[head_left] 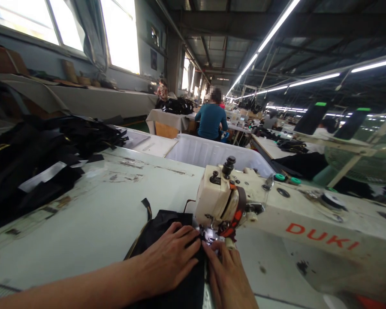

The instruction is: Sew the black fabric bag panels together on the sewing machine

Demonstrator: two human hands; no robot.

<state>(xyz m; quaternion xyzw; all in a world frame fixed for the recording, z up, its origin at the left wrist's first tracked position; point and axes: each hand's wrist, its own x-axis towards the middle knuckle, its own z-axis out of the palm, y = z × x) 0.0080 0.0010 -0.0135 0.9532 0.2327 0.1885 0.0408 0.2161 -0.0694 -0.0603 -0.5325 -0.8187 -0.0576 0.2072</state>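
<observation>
My left hand (169, 259) lies flat with fingers spread on a piece of black fabric (162, 225) on the sewing table (93, 214). My right hand (227, 274) rests beside it, fingers stretched toward the lit needle area (209, 235) and pressing the fabric's edge. The cream sewing machine head (220, 195) marked DUKI stands just above both hands. A thin black strap (147, 207) trails from the fabric's far corner.
A heap of black fabric pieces (35, 159) fills the table's left side. A white plastic bin (212, 152) stands behind the machine. A person in a teal top (211, 120) sits farther back among other worktables. A green fan (363, 161) is at the right.
</observation>
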